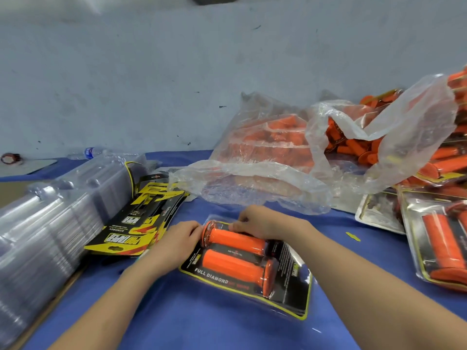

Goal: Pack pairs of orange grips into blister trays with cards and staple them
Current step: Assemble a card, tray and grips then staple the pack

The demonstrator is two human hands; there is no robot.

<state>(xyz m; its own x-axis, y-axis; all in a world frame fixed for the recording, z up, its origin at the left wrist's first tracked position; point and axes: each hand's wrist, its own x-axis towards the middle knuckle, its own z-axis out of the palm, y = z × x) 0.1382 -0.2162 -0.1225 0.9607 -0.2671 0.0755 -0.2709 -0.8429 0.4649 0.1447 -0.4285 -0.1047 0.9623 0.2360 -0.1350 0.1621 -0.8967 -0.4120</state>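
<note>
Two bags [252,160] of orange grips [353,147] crowd blue tablecloth [202,329].

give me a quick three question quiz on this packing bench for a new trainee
1. True or false: the two orange grips in the blister pack have their flanges at the same end.
2. The stack of printed cards lies: A) left of the pack, B) right of it, C) underneath it.
3. What holds the loose grips behind the pack?
Key: 1 false, opposite ends; 2 A; 3 clear plastic bags.
</note>
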